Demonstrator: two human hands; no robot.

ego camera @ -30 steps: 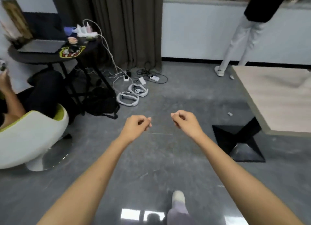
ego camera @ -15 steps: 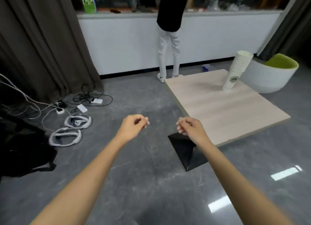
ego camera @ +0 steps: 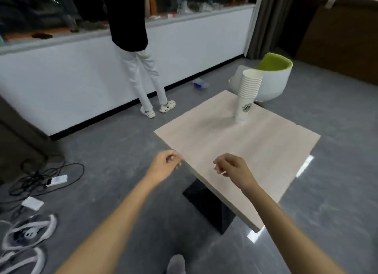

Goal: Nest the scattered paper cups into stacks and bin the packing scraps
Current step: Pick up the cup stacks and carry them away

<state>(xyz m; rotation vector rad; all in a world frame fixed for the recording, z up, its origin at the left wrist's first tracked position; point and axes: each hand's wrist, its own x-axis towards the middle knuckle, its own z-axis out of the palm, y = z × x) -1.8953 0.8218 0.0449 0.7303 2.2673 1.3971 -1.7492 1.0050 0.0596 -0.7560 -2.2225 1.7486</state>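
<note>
both forearms stretched fwd, roughly parallel. left grip [ego camera: 163,165] hovers over the floor [ego camera: 114,151] just off the table [ego camera: 255,151] near corner, fingers curled in to the thumb, clenched on nothing. right grip [ego camera: 233,169] sits above the table's near edge, knuckles up, fingers curled under, also empty. paper cup stack [ego camera: 248,93] stands upright at the table's far side, well apart from both.

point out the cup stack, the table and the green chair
cup stack [ego camera: 249,93], head view, on the nested rims midway up the stack
table [ego camera: 245,151], head view, on the bare wooden top
green chair [ego camera: 275,83], head view, on its white outer shell
</note>
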